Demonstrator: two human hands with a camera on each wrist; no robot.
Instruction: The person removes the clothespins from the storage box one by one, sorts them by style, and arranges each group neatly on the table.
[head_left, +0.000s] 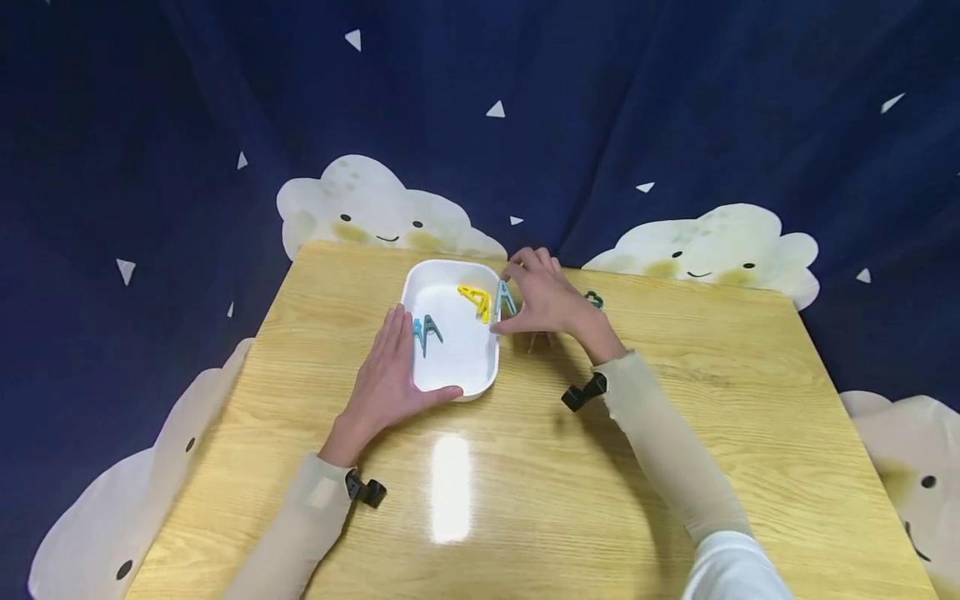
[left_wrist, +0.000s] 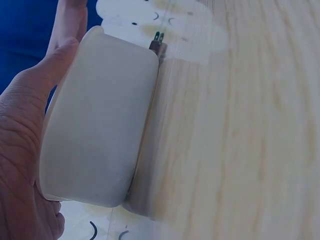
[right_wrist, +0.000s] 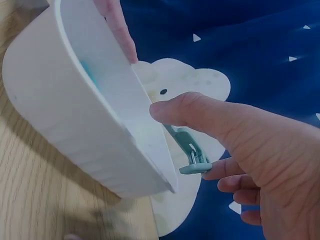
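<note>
A white plastic tray [head_left: 456,367] stands on the table. My left hand [head_left: 386,375] lies along its left side with straight fingers, the thumb stretched over the near rim. At the tray's right rim, my right hand [head_left: 551,298] pinches a light blue clothespin [head_left: 505,298] between thumb and fingers; the right wrist view shows this clothespin [right_wrist: 192,152] beside the tray wall [right_wrist: 65,105]. Inside the tray are yellow clothespins [head_left: 477,302] at the far right, and a blue clothespin [head_left: 417,328] beside a grey-teal clothespin [head_left: 431,330] at the left.
A dark green clip [head_left: 594,299] is partly hidden behind my right wrist. Under that hand shows part of a brownish clip [head_left: 542,338]. The wooden table [head_left: 600,517] ends at a dark blue curtain [head_left: 420,100] with cloud shapes.
</note>
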